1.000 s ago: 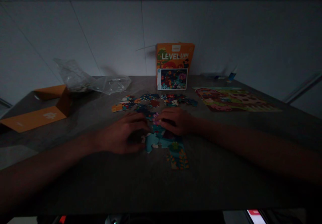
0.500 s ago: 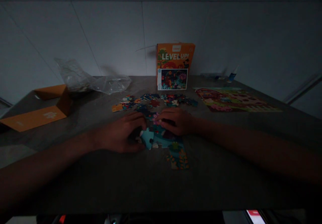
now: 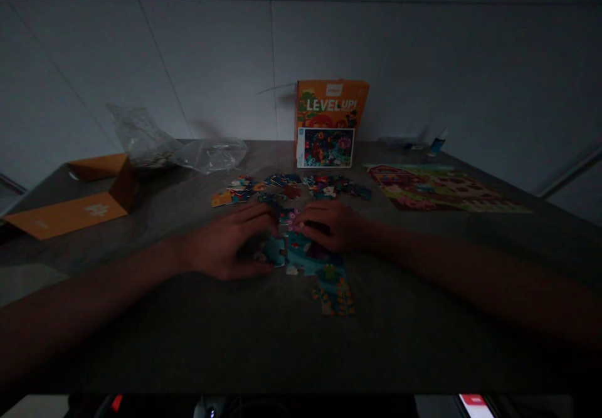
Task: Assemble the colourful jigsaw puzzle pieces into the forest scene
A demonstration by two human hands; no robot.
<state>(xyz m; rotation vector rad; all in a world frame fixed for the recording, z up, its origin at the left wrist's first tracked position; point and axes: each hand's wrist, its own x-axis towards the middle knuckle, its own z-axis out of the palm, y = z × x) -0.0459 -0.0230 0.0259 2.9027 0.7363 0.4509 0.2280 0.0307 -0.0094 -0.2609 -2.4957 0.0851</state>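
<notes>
A partly joined jigsaw puzzle (image 3: pixel 305 256) with an underwater-looking picture lies flat on the dark table before me. My left hand (image 3: pixel 235 242) curves around a light blue puzzle piece (image 3: pixel 274 252), its thumb below and its fingers above. That piece sits right against the left side of the joined part, turned nearly in line with it. From the right, my right hand (image 3: pixel 332 225) rests on the puzzle with bent fingers, thumb and fingertips at a pink patterned part (image 3: pixel 292 219). Palm and fingers hide some of the puzzle's upper area.
Loose puzzle pieces (image 3: pixel 329 186) lie in piles behind my hands. An orange "LEVEL UP!" box (image 3: pixel 332 108) stands at the back with a picture card (image 3: pixel 327 148) before it. Left are an open orange box part (image 3: pixel 70 217) and plastic bags (image 3: pixel 211 155); right, a finished farm puzzle (image 3: pixel 442 189) and small bottle (image 3: pixel 437 143).
The light blue piece, tilted before, has been turned and lowered against the joined part by my left hand. My right hand has stayed in place. The view has shifted slightly.
</notes>
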